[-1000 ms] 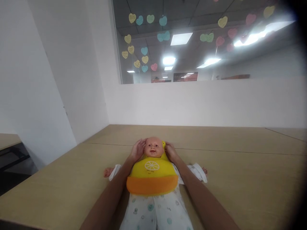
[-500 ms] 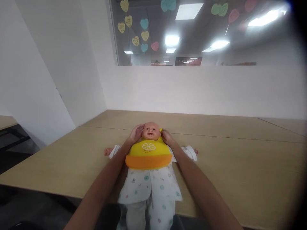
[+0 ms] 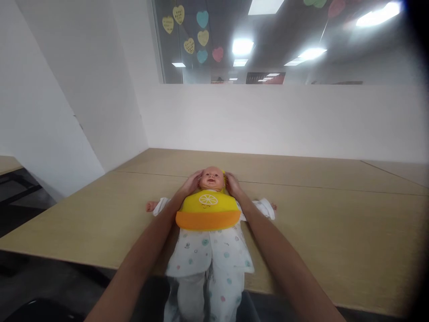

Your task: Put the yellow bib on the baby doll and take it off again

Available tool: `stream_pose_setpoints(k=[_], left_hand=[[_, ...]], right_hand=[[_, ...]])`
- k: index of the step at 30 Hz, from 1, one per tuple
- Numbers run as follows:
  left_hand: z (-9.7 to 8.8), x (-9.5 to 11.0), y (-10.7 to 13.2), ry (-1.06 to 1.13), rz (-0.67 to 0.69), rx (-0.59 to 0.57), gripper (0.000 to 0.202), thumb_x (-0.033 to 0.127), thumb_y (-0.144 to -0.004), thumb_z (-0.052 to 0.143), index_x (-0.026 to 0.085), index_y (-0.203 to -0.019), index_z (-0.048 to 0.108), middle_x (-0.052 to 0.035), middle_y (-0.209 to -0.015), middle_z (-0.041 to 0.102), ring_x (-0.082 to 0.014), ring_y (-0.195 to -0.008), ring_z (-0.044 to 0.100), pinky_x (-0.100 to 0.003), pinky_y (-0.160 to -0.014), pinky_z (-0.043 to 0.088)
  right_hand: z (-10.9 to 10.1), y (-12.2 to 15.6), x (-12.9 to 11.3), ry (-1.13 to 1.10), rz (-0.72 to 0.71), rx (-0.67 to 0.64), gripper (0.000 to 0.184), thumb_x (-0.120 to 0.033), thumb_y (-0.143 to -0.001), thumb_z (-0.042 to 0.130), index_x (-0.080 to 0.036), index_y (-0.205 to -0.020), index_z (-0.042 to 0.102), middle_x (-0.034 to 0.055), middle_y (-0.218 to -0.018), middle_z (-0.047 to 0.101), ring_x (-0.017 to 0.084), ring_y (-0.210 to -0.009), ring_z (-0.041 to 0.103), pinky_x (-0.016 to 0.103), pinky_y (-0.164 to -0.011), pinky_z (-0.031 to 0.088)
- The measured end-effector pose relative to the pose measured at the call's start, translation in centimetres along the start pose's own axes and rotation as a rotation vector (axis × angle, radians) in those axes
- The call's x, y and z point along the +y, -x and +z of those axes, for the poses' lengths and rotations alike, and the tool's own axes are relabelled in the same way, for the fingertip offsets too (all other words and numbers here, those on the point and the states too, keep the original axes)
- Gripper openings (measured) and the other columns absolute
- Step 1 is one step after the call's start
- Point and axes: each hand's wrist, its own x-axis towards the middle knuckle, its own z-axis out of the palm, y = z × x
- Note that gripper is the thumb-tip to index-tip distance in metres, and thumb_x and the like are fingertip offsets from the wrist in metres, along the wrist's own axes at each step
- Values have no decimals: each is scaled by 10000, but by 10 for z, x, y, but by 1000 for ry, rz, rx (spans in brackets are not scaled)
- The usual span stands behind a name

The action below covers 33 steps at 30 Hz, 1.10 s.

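A baby doll (image 3: 212, 178) lies on its back on the wooden table (image 3: 321, 232), arms spread, in white patterned clothes (image 3: 228, 250). Over its chest lies a yellow bib (image 3: 191, 203) with a citrus slice print and an orange pocket (image 3: 208, 221). My left hand (image 3: 192, 182) curls against one side of the doll's head; its fingertips and whatever they grip are hidden. On the other side my right hand (image 3: 233, 184) is closed at the bib's yellow neck strap (image 3: 224, 173), beside the head. The doll's legs hang over the table's near edge.
A white wall (image 3: 268, 118) rises behind the table, with a window above it bearing paper hearts (image 3: 203, 38). To the left stands a white partition (image 3: 50, 103), with another table (image 3: 10, 164) beyond it. A dark chair (image 3: 43, 311) shows at bottom left.
The camera view has tilted slightly, so the scene sits a little higher. More of the yellow strap shows along the doll's head by my right hand. Both hands stay at the head.
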Motion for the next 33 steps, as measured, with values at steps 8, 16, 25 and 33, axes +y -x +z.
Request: stream_pose_setpoints(k=[8,16,25,33], left_hand=[[-2,-5,-5,-68,34,-6,307,408,-736,832,181,-941,810,-78,-1077,815,-305,-1170,674,-400,-1089,465],[1,0,2,-164,154,50,329,407,-667,883,182,-895,809,-74,-1028,808,-283,-1101,689,-360,-992,485],[4,1,11,-187,213,107,309,410,-728,895,172,-910,817,-91,-1032,797,-254,-1035,710,-334,-963,493],[1,0,9,-201,180,130,299,396,-725,891,171,-904,808,-86,-1035,798,-258,-1051,705,-340,-958,499]], right_hand=[[0,3,-4,64,-53,81,244,-303,-642,693,-208,-863,736,30,-908,781,215,-891,685,331,-791,558],[2,5,-8,5,-59,148,222,-347,-631,717,-210,-806,706,4,-844,745,200,-864,655,305,-786,535],[6,10,-18,-46,-42,179,280,-481,-692,759,-230,-732,640,-2,-762,690,193,-817,624,283,-715,527],[4,5,-11,-54,-41,142,358,-534,-700,781,-215,-730,621,-38,-710,637,147,-716,570,255,-661,483]])
